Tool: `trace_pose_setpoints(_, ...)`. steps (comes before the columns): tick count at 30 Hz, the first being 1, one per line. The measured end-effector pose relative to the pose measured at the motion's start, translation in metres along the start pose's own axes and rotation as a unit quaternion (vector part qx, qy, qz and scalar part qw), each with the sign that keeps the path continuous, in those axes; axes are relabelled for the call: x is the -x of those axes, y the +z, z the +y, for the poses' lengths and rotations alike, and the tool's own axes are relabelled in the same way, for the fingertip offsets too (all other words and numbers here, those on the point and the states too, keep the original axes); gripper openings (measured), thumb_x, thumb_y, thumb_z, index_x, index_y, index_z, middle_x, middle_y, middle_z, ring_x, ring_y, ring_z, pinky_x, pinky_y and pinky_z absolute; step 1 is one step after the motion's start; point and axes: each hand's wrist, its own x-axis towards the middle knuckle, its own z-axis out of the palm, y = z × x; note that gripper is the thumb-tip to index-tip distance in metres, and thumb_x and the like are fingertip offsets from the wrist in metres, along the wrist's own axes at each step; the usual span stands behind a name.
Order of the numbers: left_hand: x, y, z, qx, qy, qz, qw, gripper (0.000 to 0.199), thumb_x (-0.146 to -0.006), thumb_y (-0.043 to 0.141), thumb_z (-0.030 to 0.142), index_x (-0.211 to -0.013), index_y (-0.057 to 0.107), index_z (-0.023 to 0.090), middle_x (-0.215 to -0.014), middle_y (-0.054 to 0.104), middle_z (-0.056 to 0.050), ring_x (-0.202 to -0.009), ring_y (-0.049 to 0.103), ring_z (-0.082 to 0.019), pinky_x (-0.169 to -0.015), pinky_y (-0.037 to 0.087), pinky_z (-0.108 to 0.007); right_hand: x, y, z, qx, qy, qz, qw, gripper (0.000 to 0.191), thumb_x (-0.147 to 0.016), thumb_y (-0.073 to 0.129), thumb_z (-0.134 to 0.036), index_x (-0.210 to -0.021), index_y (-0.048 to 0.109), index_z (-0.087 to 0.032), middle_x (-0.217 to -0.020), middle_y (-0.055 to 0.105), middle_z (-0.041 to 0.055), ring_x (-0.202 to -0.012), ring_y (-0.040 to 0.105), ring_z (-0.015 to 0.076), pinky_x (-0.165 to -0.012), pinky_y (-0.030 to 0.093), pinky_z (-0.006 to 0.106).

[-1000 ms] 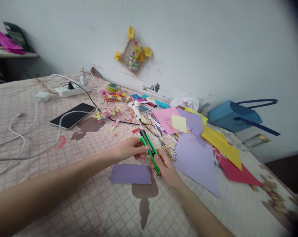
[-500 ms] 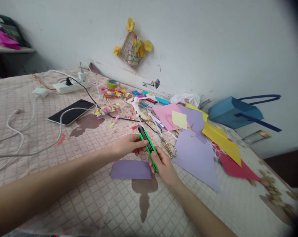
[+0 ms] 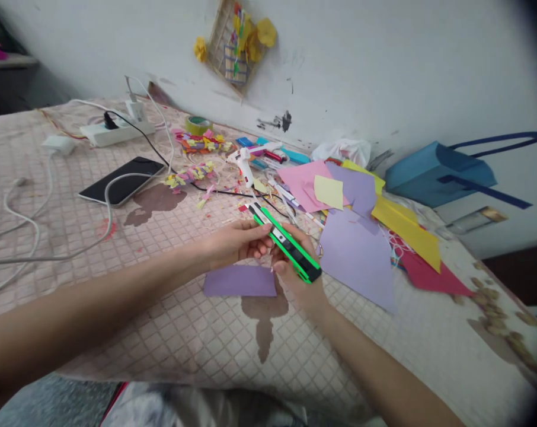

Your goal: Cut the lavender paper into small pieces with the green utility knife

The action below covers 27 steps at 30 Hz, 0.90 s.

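Observation:
A green and black utility knife [image 3: 290,246] is held up over the table, slanting with its narrow front end away from me. My left hand [image 3: 244,240] pinches it near the front, thumb on top. My right hand [image 3: 306,292] is closed around the rear half from below, fingers partly hidden behind it. Just below my hands a small purple paper rectangle [image 3: 239,281] lies flat on the tablecloth [image 3: 184,350]. Gold-handled scissors [image 3: 318,246] are mostly hidden behind my right hand.
Beyond my hands lie a white glue gun [image 3: 242,167], paper scraps [image 3: 201,141] and green tape [image 3: 198,124]. Coloured sheets [image 3: 357,255] spread rightward, near a blue bag [image 3: 437,175]. On the left are a tablet [image 3: 121,181], a power strip [image 3: 115,131] and white cables [image 3: 50,276].
The utility knife has turned to a flatter slant, its rear end swinging right and toward my right wrist. My right fingers have shifted around it. The view has tipped slightly downward.

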Motion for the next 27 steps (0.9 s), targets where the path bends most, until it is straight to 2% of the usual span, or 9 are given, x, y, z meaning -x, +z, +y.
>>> trace_pose_setpoints(3,0.004,0.008,0.002,-0.043,0.003,-0.007,0.999,0.034,-0.102,0.057,0.045,-0.109,0.063,0.012,-0.099,0.068,-0.006,-0.077,0.065,-0.012,-0.072,0.056,-0.028,-0.004,0.002,0.0,0.017,-0.002,0.064,0.998,0.046,-0.086,0.075,-0.05,-0.125,0.061,-0.03,-0.085,0.065,-0.0005,-0.064,0.058,0.0155,-0.063,0.051,0.032)
trace_pose_setpoints(5,0.006,0.009,0.006,-0.086,0.01,-0.01,0.996,0.035,-0.098,0.059,0.047,-0.108,0.062,0.013,-0.09,0.067,-0.004,-0.068,0.06,-0.009,-0.066,0.052,-0.024,-0.01,-0.003,-0.002,0.005,-0.013,0.09,0.996,0.043,-0.091,0.063,-0.057,-0.126,0.058,-0.032,-0.083,0.063,-0.0007,-0.063,0.056,0.016,-0.062,0.051,0.033)
trace_pose_setpoints(7,0.007,0.007,0.012,-0.144,0.015,-0.015,0.989,0.036,-0.092,0.065,0.046,-0.109,0.061,0.014,-0.086,0.067,-0.003,-0.067,0.06,-0.01,-0.063,0.05,-0.024,-0.016,-0.011,-0.006,-0.023,-0.025,0.128,0.991,0.048,-0.091,0.054,-0.066,-0.126,0.055,-0.033,-0.091,0.066,0.002,-0.071,0.061,0.0184,-0.068,0.054,0.036)
trace_pose_setpoints(9,0.01,0.005,0.017,-0.218,0.023,-0.015,0.976,0.033,-0.086,0.069,0.042,-0.104,0.063,0.016,-0.082,0.067,-0.002,-0.069,0.062,-0.012,-0.064,0.048,-0.025,-0.022,-0.02,-0.008,-0.048,-0.012,0.139,0.989,0.053,-0.087,0.053,-0.073,-0.122,0.056,-0.032,-0.1,0.068,0.005,-0.08,0.065,0.0205,-0.076,0.055,0.039)
trace_pose_setpoints(12,0.019,0.005,0.018,-0.34,0.044,0.011,0.939,0.021,-0.083,0.069,0.035,-0.094,0.065,0.018,-0.083,0.065,-0.002,-0.078,0.06,-0.016,-0.07,0.045,-0.027,-0.025,-0.03,-0.007,-0.074,0.017,0.149,0.986,0.043,-0.082,0.065,-0.067,-0.108,0.057,-0.033,-0.09,0.066,0.0001,-0.078,0.063,0.0176,-0.074,0.053,0.034)
trace_pose_setpoints(16,0.038,0.007,0.013,-0.457,0.046,0.015,0.888,0.019,-0.077,0.068,0.023,-0.095,0.064,0.017,-0.098,0.064,-0.005,-0.085,0.058,-0.02,-0.076,0.043,-0.031,-0.022,-0.031,-0.002,-0.092,0.06,0.135,0.985,0.028,-0.081,0.072,-0.048,-0.1,0.058,-0.032,-0.068,0.056,-0.0051,-0.062,0.053,0.0145,-0.061,0.047,0.028)
trace_pose_setpoints(20,0.051,0.004,0.008,-0.517,0.032,-0.013,0.855,0.015,-0.08,0.066,0.023,-0.095,0.066,0.019,-0.103,0.065,-0.005,-0.089,0.061,-0.021,-0.076,0.044,-0.032,-0.012,-0.024,-0.002,-0.103,0.118,0.089,0.984,0.029,-0.087,0.061,-0.051,-0.109,0.063,-0.032,-0.073,0.063,-0.0019,-0.069,0.06,0.0183,-0.065,0.055,0.034)
trace_pose_setpoints(23,0.055,0.001,0.004,-0.538,0.019,-0.018,0.843,0.019,-0.08,0.064,0.02,-0.098,0.065,0.02,-0.104,0.066,-0.005,-0.088,0.062,-0.021,-0.074,0.045,-0.031,-0.001,-0.021,-0.004,-0.118,0.14,0.058,0.981,0.03,-0.09,0.06,-0.054,-0.111,0.064,-0.034,-0.079,0.069,-0.0005,-0.075,0.065,0.0198,-0.07,0.059,0.038)
trace_pose_setpoints(27,0.059,0.0,0.001,-0.54,0.007,-0.029,0.841,0.015,-0.078,0.061,0.016,-0.092,0.065,0.021,-0.09,0.068,-0.002,-0.077,0.062,-0.017,-0.066,0.043,-0.027,0.013,-0.025,-0.005,-0.099,0.121,0.059,0.986,0.027,-0.091,0.065,-0.051,-0.111,0.066,-0.033,-0.082,0.07,0.0002,-0.075,0.065,0.0193,-0.073,0.058,0.038)
